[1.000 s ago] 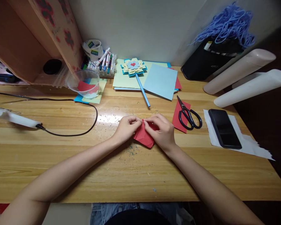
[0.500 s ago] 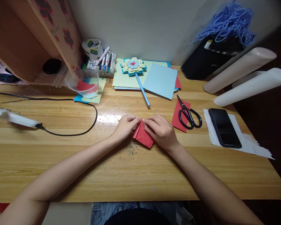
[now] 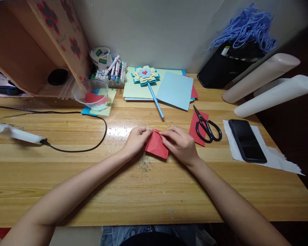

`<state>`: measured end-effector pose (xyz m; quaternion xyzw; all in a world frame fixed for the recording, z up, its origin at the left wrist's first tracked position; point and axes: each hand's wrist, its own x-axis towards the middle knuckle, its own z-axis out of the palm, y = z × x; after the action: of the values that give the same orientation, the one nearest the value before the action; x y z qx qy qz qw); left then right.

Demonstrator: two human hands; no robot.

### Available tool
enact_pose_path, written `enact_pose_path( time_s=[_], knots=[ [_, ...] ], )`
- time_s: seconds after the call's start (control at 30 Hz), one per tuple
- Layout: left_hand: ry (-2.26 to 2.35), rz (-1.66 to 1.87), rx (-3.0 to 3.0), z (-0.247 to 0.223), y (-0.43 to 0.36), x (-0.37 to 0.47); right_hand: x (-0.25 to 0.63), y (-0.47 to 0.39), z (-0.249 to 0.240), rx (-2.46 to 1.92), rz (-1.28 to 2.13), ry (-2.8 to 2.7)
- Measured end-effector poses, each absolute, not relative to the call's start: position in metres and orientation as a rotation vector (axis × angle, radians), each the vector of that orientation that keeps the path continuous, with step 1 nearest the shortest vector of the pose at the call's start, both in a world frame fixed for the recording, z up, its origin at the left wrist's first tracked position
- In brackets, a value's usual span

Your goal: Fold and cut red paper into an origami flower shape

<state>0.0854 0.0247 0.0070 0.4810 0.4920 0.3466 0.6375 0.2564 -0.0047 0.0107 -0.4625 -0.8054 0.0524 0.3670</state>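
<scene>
A small piece of creased red paper (image 3: 157, 146) is held between my two hands, a little above the wooden table. My left hand (image 3: 138, 140) pinches its upper left edge between thumb and fingers. On the other side, my right hand (image 3: 181, 142) grips the upper right edge with thumb and forefinger. Fold lines cross the paper's face. Black-handled scissors (image 3: 207, 126) lie to the right of my right hand, on top of another red paper piece (image 3: 194, 127). Beyond my hands lies a layered paper flower (image 3: 144, 74) on a blue paper stem (image 3: 156, 101).
Coloured paper sheets (image 3: 174, 90) lie at the back. A clear plastic bowl (image 3: 91, 95) and a box of markers (image 3: 115, 72) stand back left. A black cord (image 3: 74, 150) runs from a white power strip (image 3: 20, 134). At right are a phone (image 3: 247, 140) and white rolls (image 3: 274, 95).
The red paper has been spread from a narrow, gathered top to a flatter, wider one. My right hand has shifted slightly right, while the left keeps its grip. The view has tilted slightly.
</scene>
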Motion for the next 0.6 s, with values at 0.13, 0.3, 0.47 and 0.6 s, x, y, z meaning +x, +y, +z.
enact_pose_path(
  time_s=[0.13, 0.3, 0.47, 0.6],
  knots=[
    [1.161, 0.781, 1.130, 0.0065, 0.0248, 0.0853, 0.2582, -0.0029, 0.0106, -1.133, 0.034, -2.241],
    [1.185, 0.793, 1.163, 0.0076, 0.0257, 0.0854, 0.2590, -0.0023, 0.0096, -1.114, -0.008, -2.296],
    [1.152, 0.772, 1.056, 0.0056, 0.0262, 0.0855, 0.2584, -0.0010, 0.0064, -1.091, 0.037, -2.271],
    [1.138, 0.808, 1.023, 0.0015, 0.0257, 0.0845, 0.2567, 0.0007, 0.0046, -1.212, 0.359, -2.043]
  ],
)
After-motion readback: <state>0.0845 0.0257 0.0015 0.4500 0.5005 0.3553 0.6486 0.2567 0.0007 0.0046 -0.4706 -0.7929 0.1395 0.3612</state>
